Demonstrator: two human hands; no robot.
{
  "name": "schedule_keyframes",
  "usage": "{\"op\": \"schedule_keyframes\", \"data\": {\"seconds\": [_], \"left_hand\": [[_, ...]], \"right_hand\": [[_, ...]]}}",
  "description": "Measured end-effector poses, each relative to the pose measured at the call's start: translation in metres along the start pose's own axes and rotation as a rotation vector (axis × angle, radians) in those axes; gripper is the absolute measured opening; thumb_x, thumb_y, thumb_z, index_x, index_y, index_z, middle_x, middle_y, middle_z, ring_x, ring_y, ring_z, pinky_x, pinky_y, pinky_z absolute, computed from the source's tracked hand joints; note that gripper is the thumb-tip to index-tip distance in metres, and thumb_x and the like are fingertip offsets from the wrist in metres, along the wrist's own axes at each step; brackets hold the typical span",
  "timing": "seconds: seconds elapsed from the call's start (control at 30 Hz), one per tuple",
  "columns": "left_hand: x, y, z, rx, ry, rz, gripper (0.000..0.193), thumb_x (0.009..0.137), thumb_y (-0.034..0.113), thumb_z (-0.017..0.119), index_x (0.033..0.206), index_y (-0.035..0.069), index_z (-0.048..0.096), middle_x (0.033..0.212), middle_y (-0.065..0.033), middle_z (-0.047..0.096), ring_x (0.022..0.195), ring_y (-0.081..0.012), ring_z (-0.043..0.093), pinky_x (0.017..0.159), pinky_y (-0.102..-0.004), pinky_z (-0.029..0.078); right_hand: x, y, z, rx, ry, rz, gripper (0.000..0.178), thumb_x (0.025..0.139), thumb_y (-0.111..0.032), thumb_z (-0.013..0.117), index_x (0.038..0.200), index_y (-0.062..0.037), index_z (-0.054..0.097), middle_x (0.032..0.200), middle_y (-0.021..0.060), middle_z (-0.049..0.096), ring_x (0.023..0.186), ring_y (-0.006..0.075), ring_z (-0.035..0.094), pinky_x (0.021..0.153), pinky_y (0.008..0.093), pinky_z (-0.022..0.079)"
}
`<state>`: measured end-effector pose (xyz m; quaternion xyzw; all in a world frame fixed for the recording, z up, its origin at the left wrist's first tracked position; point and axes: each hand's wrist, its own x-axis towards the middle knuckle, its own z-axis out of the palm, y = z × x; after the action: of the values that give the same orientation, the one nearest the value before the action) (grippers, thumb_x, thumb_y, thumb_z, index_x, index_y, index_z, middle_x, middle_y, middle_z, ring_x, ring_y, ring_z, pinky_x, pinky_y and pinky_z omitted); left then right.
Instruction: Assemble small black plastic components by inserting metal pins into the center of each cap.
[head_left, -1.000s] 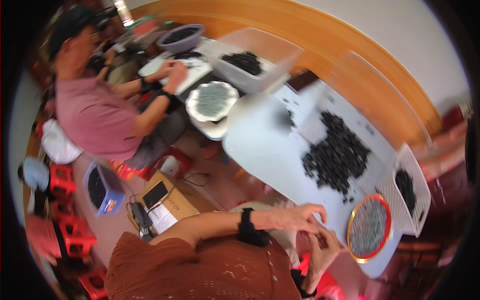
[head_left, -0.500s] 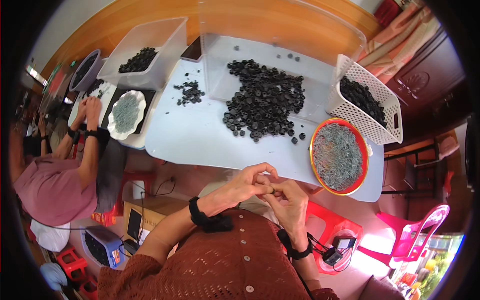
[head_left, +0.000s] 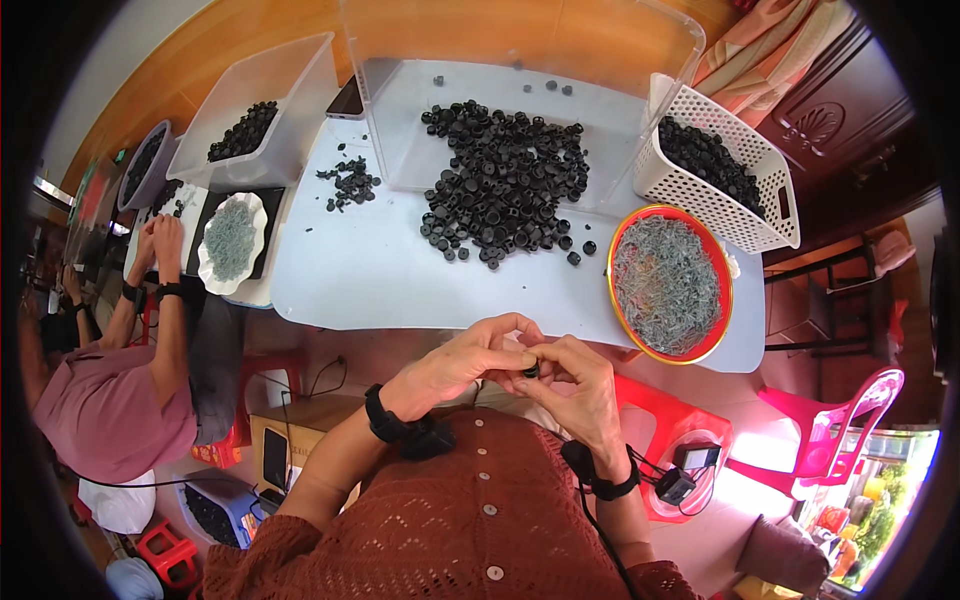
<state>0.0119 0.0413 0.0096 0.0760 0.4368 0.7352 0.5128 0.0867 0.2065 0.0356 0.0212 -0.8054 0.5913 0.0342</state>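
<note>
In front of my chest both hands meet over the near edge of the table. A small black round cap [head_left: 531, 369] is pinched between them. My right hand [head_left: 577, 383] has its thumb and fingers closed on it. From the other side, my left hand [head_left: 468, 360] presses thumb and fingertips against it; its other fingers are curled. Beyond them on the pale table [head_left: 400, 290] lies a large heap of black caps [head_left: 505, 185], with a smaller pile of black bits [head_left: 350, 184] to its left. A red bowl [head_left: 724, 318] of thin grey pieces stands to the right.
A white perforated basket [head_left: 680, 188] of black parts stands far right. Behind the heap is a clear plastic box [head_left: 610, 195]. At left, a co-worker's hands [head_left: 160, 240] are near a scalloped white plate [head_left: 257, 225] and a clear bin [head_left: 300, 135]. Red stool [head_left: 650, 425] beside me.
My hands have shifted slightly, and the black cap between the fingertips shows more plainly. The whole view has turned a little, moving the table up and left.
</note>
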Motion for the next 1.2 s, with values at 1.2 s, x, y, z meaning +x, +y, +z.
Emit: {"op": "schedule_keyframes", "data": {"seconds": [1.2], "left_hand": [[-0.009,-0.020,0.016,-0.183,0.119,0.142,0.024,0.092,0.024,0.059,0.098,0.002,0.065,0.091,-0.0044,0.066,0.078,-0.0086,0.062,0.073,-0.0225,0.052]], "right_hand": [[-0.005,0.002,0.006,-0.432,0.232,-0.370,0.032,0.068,0.001,0.074,0.099,0.0010,0.066,0.071,0.0065,0.054,0.057,0.0186,0.058,0.049,0.0295,0.047]]}}
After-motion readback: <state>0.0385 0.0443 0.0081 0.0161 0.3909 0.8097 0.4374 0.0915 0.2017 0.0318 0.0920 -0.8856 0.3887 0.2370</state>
